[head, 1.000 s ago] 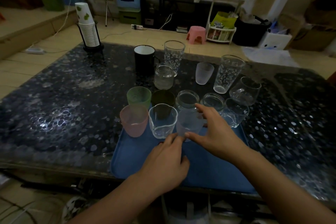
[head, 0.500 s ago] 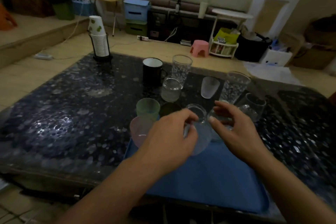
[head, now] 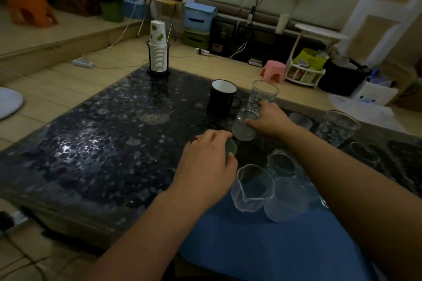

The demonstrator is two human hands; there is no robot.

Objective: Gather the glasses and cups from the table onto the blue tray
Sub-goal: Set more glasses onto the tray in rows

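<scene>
The right hand (head: pixel 268 121) has its grip clamped on a small jar glass (head: pixel 244 125) on the surface, probably to carry it to the blue tray (head: pixel 262 246); the left hand (head: pixel 205 166) closes on a green cup (head: pixel 230 149) (mostly hidden).

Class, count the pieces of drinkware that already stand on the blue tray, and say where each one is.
2 clearly: a spouted clear glass at the blue tray's far edge, and a frosted cup touching its right side. The arms may hide others; glasses behind look off the tray.
</scene>
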